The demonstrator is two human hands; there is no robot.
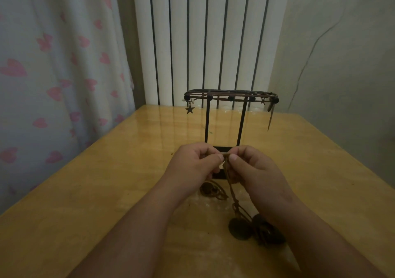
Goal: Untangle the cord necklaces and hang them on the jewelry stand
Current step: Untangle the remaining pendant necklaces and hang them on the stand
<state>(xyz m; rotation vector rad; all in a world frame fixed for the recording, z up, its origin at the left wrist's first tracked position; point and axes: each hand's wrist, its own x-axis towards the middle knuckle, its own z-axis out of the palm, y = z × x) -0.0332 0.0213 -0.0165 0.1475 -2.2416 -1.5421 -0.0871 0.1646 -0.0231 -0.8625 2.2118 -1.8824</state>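
A black metal jewelry stand (224,115) rises mid-table, with cord necklaces draped along its top bar (230,95) and a star charm (189,109) hanging at its left end. In front of its base, my left hand (196,162) and my right hand (250,166) pinch a brown cord necklace (232,189) between thumbs and fingertips, close together. The cord hangs down from my fingers to dark round pendants (239,228) resting on the table. Another tangled cord necklace with a brown pendant (210,189) lies below my left hand.
The yellow wooden table (106,192) runs to a wall with white vertical slats (203,43) behind the stand. A curtain with pink hearts (53,75) hangs at the left. A plain wall with a thin wire (307,60) is at the right.
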